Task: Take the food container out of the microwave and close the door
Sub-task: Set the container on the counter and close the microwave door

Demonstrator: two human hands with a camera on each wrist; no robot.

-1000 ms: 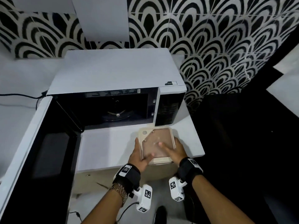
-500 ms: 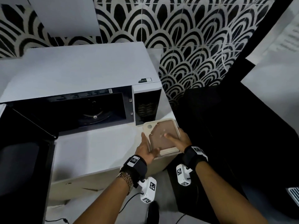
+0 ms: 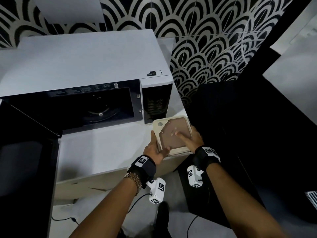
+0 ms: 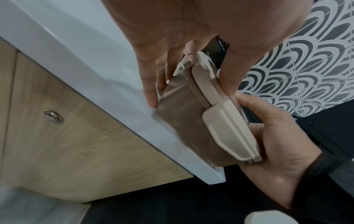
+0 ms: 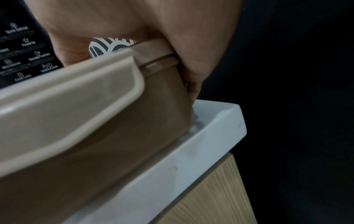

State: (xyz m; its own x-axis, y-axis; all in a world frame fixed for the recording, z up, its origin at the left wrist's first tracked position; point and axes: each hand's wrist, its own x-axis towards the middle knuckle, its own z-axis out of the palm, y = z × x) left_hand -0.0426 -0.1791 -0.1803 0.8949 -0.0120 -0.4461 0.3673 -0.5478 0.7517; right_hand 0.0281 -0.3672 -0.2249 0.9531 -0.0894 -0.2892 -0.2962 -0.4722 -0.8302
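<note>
A beige and brown food container (image 3: pixel 172 134) with clip-on lid sits at the right front corner of the white counter (image 3: pixel 106 152), just in front of the microwave's control panel (image 3: pixel 155 105). My left hand (image 3: pixel 157 148) grips its left side, thumb on the lid. My right hand (image 3: pixel 190 140) grips its right side, thumb across the lid. In the left wrist view the container (image 4: pixel 193 121) rests on the counter edge (image 4: pixel 118 97) between both hands. The right wrist view shows its side clip (image 5: pixel 76 97) close up. The white microwave (image 3: pixel 89 62) stands with its door (image 3: pixel 25 152) swung wide to the left; its dark cavity (image 3: pixel 96 109) holds only the turntable.
The counter ends just right of the container, with a dark drop and a black unit (image 3: pixel 248 134) beyond. A wooden cabinet front (image 4: pixel 67 144) lies below the counter. A patterned black-and-white tile wall (image 3: pixel 205 40) stands behind. Cables (image 3: pixel 65 219) trail on the floor.
Both hands carried the container rightward toward the counter's right corner, in front of the control panel. The microwave door has stayed wide to the left.
</note>
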